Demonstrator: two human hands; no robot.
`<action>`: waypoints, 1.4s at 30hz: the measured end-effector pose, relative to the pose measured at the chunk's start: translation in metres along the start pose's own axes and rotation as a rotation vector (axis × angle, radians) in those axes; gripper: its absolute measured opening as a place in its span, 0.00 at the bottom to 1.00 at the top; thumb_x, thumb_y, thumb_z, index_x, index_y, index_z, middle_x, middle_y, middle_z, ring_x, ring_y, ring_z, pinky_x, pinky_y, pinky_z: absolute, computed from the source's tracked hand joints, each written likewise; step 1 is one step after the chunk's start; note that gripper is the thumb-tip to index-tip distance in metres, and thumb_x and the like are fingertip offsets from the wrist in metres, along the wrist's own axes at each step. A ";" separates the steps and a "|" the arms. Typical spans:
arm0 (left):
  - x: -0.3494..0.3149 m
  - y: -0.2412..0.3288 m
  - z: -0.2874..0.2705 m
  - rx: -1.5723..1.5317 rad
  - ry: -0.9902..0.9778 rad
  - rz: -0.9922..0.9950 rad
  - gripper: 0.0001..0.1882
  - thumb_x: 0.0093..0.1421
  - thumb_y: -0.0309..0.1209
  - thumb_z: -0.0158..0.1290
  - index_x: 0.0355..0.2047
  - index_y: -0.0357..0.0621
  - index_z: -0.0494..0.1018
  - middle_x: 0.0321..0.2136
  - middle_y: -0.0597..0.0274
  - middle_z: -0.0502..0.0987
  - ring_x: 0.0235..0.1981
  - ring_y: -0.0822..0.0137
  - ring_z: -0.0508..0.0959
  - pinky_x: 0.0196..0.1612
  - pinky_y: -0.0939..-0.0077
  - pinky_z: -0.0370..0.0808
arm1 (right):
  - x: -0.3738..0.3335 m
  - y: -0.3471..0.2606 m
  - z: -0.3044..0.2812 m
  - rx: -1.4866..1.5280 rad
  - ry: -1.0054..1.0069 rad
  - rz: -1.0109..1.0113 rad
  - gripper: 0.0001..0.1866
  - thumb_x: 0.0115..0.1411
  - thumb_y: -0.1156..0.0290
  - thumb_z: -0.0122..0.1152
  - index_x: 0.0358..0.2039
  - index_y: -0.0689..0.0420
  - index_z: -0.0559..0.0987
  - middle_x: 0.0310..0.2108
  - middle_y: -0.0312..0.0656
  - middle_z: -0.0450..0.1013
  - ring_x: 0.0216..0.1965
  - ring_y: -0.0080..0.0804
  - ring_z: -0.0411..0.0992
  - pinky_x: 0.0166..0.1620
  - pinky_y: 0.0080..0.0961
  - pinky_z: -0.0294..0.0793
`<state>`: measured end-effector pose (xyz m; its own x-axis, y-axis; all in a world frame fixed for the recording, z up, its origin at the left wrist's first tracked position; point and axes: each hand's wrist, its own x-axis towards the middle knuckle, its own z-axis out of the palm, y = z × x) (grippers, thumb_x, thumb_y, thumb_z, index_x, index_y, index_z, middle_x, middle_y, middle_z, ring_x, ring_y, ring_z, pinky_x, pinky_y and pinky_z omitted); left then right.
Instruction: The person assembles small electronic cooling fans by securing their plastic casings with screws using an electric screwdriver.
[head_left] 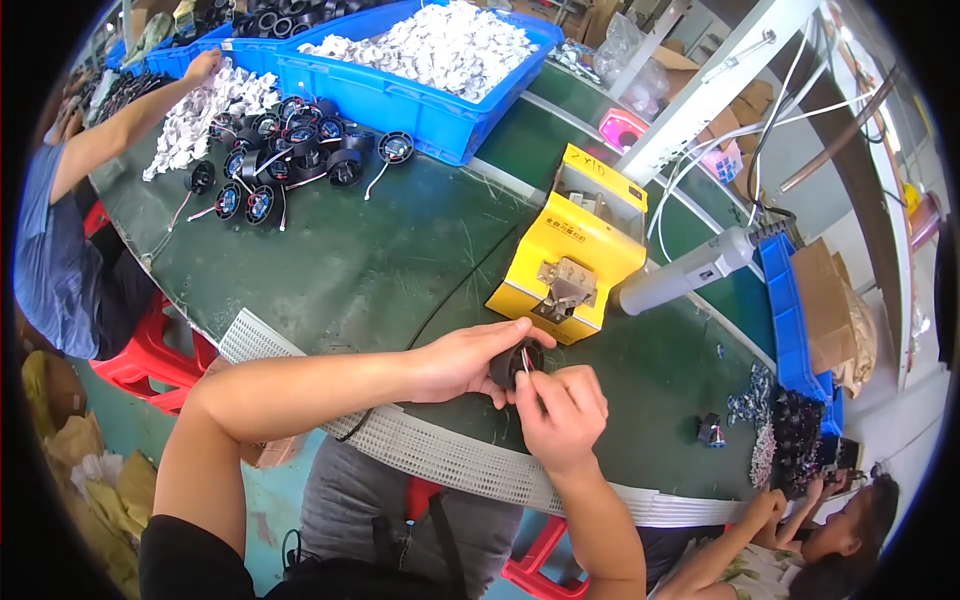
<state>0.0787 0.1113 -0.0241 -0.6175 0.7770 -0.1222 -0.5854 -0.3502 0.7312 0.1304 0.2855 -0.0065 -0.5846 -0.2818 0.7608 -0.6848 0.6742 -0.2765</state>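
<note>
Over the near edge of the green table, my left hand is closed round a small black round housing, thumb on top and fingers beneath. My right hand meets it from the right, thumb and forefinger pinched on thin light and reddish wires at the housing's opening. The fingers partly hide the inside of the housing. Just beyond both hands stands a yellow screw feeder with a metal outlet on its front. A grey electric screwdriver lies to the feeder's right.
Black round units with wires are heaped at the far left, beside white parts. A blue bin holds more white pieces. Small dark parts lie at right. Co-workers sit left and lower right. A perforated white strip edges the table.
</note>
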 end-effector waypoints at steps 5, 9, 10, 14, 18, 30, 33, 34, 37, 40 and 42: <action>-0.003 0.003 0.004 0.009 0.034 0.110 0.21 0.73 0.45 0.36 0.58 0.49 0.66 0.44 0.65 0.74 0.43 0.75 0.76 0.43 0.74 0.78 | 0.006 0.002 -0.004 0.197 0.021 0.425 0.18 0.47 0.78 0.73 0.40 0.58 0.78 0.31 0.42 0.68 0.28 0.32 0.71 0.29 0.25 0.71; -0.003 0.007 0.005 -0.038 0.109 0.228 0.19 0.73 0.40 0.39 0.57 0.46 0.67 0.46 0.64 0.74 0.46 0.74 0.75 0.50 0.67 0.78 | 0.009 0.022 -0.016 0.069 0.061 0.140 0.17 0.47 0.82 0.71 0.39 0.60 0.79 0.32 0.43 0.71 0.30 0.31 0.73 0.31 0.22 0.74; -0.002 0.007 0.006 -0.029 0.144 0.262 0.19 0.72 0.39 0.40 0.58 0.46 0.66 0.45 0.64 0.73 0.46 0.74 0.76 0.50 0.67 0.78 | 0.008 0.022 -0.017 0.097 0.046 0.140 0.16 0.48 0.83 0.70 0.39 0.61 0.79 0.32 0.44 0.72 0.30 0.30 0.74 0.30 0.21 0.75; -0.005 0.009 0.007 -0.034 0.147 0.260 0.19 0.70 0.36 0.46 0.58 0.44 0.66 0.47 0.63 0.72 0.48 0.72 0.75 0.51 0.68 0.77 | 0.003 0.006 -0.018 0.853 0.020 0.771 0.12 0.54 0.85 0.66 0.39 0.65 0.78 0.33 0.42 0.75 0.27 0.23 0.74 0.28 0.20 0.78; -0.004 0.006 0.013 -0.095 0.025 0.229 0.21 0.69 0.33 0.48 0.60 0.42 0.64 0.50 0.59 0.71 0.52 0.70 0.74 0.56 0.68 0.73 | -0.004 0.017 -0.008 1.010 0.028 0.670 0.11 0.58 0.85 0.61 0.42 0.67 0.76 0.34 0.43 0.73 0.29 0.26 0.76 0.32 0.23 0.80; -0.004 0.000 0.009 0.099 0.009 0.244 0.22 0.71 0.30 0.43 0.63 0.40 0.59 0.58 0.59 0.65 0.56 0.67 0.70 0.59 0.66 0.68 | -0.002 0.005 -0.003 0.763 0.027 0.626 0.10 0.60 0.78 0.63 0.42 0.64 0.77 0.34 0.41 0.77 0.31 0.23 0.76 0.35 0.19 0.78; -0.004 -0.002 0.007 0.015 -0.033 0.273 0.21 0.71 0.29 0.42 0.62 0.40 0.58 0.59 0.59 0.65 0.58 0.66 0.68 0.61 0.66 0.66 | 0.000 0.003 -0.001 0.714 0.039 0.589 0.08 0.59 0.79 0.64 0.39 0.65 0.79 0.32 0.40 0.76 0.30 0.22 0.75 0.34 0.18 0.77; -0.004 -0.003 0.008 0.015 -0.024 0.275 0.20 0.71 0.30 0.43 0.61 0.43 0.61 0.52 0.64 0.68 0.50 0.73 0.70 0.53 0.74 0.68 | 0.000 0.003 -0.002 0.680 0.027 0.592 0.07 0.58 0.80 0.64 0.37 0.65 0.79 0.32 0.39 0.75 0.29 0.22 0.75 0.33 0.16 0.76; -0.004 -0.006 0.013 -0.027 -0.036 0.264 0.18 0.71 0.31 0.42 0.60 0.48 0.64 0.45 0.68 0.71 0.44 0.80 0.70 0.48 0.81 0.69 | -0.007 0.006 -0.002 0.573 0.035 0.595 0.10 0.52 0.83 0.69 0.37 0.65 0.81 0.33 0.43 0.77 0.27 0.23 0.74 0.30 0.17 0.74; -0.003 -0.010 0.012 -0.074 -0.082 0.260 0.19 0.72 0.31 0.41 0.61 0.47 0.62 0.50 0.66 0.68 0.49 0.78 0.68 0.53 0.78 0.66 | -0.006 0.008 0.000 0.478 0.065 0.426 0.12 0.49 0.82 0.71 0.36 0.64 0.81 0.35 0.42 0.75 0.29 0.23 0.72 0.29 0.17 0.72; -0.004 -0.013 0.010 -0.086 -0.105 0.270 0.20 0.72 0.31 0.40 0.63 0.47 0.60 0.53 0.64 0.66 0.53 0.76 0.66 0.56 0.77 0.64 | -0.003 0.008 0.002 0.392 0.080 0.364 0.13 0.49 0.82 0.72 0.36 0.64 0.81 0.36 0.41 0.74 0.31 0.23 0.72 0.30 0.17 0.72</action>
<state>0.0937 0.1181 -0.0262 -0.7018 0.6981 0.1419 -0.4529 -0.5910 0.6676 0.1251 0.2902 -0.0121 -0.7899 -0.0142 0.6131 -0.5641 0.4093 -0.7172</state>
